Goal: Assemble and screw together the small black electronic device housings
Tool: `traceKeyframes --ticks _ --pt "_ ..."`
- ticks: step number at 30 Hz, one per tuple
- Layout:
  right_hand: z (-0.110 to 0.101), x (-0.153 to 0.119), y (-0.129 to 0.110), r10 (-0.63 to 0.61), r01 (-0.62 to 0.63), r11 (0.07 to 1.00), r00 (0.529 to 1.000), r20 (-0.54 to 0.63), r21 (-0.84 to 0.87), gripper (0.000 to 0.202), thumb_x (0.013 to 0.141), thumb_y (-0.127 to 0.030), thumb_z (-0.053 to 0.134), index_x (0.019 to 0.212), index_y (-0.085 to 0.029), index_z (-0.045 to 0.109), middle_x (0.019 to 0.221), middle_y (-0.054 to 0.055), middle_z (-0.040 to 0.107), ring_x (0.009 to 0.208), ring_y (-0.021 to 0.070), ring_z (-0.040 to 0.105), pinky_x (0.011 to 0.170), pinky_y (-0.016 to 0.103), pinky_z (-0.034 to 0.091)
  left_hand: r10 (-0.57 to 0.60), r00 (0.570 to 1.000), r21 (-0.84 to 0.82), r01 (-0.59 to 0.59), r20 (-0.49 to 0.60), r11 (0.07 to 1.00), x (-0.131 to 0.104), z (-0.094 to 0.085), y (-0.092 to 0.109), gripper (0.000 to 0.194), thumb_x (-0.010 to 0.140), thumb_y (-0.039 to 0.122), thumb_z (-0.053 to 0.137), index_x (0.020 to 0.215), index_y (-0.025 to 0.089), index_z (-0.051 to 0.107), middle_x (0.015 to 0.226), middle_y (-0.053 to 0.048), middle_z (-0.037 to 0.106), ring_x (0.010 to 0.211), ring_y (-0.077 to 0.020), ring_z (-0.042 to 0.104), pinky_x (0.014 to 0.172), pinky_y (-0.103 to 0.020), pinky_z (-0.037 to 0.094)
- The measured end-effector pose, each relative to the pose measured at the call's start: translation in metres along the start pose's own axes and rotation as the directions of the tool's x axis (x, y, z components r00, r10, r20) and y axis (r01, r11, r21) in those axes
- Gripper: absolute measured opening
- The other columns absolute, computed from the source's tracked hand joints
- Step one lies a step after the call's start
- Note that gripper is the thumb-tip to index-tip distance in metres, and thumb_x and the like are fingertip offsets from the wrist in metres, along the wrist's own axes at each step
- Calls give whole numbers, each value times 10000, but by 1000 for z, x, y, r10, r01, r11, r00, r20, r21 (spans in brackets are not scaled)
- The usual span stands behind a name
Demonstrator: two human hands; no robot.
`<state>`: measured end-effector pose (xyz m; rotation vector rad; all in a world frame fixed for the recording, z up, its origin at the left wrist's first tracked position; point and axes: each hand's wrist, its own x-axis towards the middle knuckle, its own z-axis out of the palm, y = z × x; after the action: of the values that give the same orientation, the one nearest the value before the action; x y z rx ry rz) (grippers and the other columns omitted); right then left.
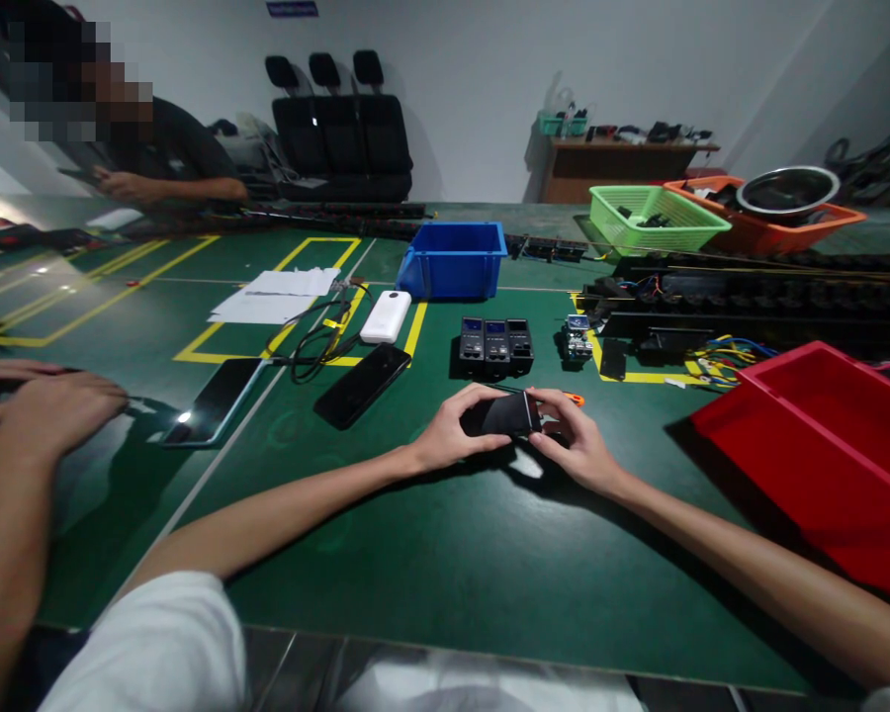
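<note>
Both my hands hold a small black box (pixel 505 414) just above the green table (pixel 445 554). My left hand (pixel 460 430) is wrapped round its left part, with the thumb along the near side. The fingertips and thumb of my right hand (pixel 571 435) grip its right end. An orange-tipped tool (pixel 575 400) lies behind my right hand, mostly hidden. Beyond my hands stand three black modules (pixel 496 341) side by side. A small circuit board assembly (pixel 578 338) sits to their right.
A black phone (pixel 362 386), a white power bank (pixel 386 316), cables and papers (pixel 274 295) lie to the left. A blue bin (pixel 456 260) stands behind, a red bin (pixel 823 445) at right. Another person's hands (pixel 59 405) rest at far left near a second phone (pixel 215 400).
</note>
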<state>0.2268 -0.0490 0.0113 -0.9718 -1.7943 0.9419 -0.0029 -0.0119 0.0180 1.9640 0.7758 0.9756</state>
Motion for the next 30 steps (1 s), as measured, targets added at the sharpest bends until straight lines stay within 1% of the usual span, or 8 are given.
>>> traceKeyframes --ticks 2,6,10,15,19,21,30 --pt "0 -1 1 -2 2 1000 1000 7 -7 500 878 -323 631 1352 -276 479 1317 102 514 1057 219 588 805 356 563 1 1000 -5 -1 -5 1000 0 0 0 559 715 404 788 1199 199 598 1173 -83 630 1095 -225 595 989 -388 454" --pt "1 -1 1 -22 22 999 1000 -1 -42 499 879 -317 635 1354 -288 483 1302 92 520 997 197 588 765 329 555 -5 1000 -2 5 -5 1000 1 0 1 552 714 411 787 1190 201 604 1167 -84 633 1091 -227 598 987 -392 455" --pt "1 0 0 -18 18 999 1000 -5 -42 490 875 -317 641 1340 -276 492 1246 89 543 929 183 591 735 320 544 -9 1000 9 9 -4 1000 0 0 1 543 726 408 776 1194 201 595 1164 -84 632 1089 -225 599 981 -389 458" --pt "0 1 -2 -22 22 999 1000 -9 -24 477 869 -314 649 1321 -268 502 1132 69 565 831 156 581 711 310 526 -3 1000 3 3 -1 1000 0 1 -1 537 735 398 769 1203 207 588 1168 -80 631 1089 -224 599 976 -380 458" --pt "0 1 -1 -18 18 999 1000 -15 -43 473 867 -325 648 1313 -257 505 996 41 567 754 146 561 690 309 511 4 1000 2 -4 1 1000 -1 1 -2 535 736 389 770 1206 208 587 1174 -79 628 1091 -220 596 976 -373 457" --pt "0 0 0 -14 13 999 1000 -16 -52 474 867 -328 648 1314 -257 503 961 31 562 737 144 555 689 310 508 8 1000 2 -8 0 1000 -1 1 -3 537 737 382 771 1211 210 585 1179 -76 627 1092 -215 594 979 -368 454" --pt "0 0 1 16 -16 999 1000 -7 -32 482 864 -332 653 1316 -266 501 999 49 585 711 151 570 657 322 522 -20 1000 -5 20 -8 1000 -1 1 -1 549 729 398 772 1210 210 589 1173 -82 632 1083 -227 601 977 -386 461"
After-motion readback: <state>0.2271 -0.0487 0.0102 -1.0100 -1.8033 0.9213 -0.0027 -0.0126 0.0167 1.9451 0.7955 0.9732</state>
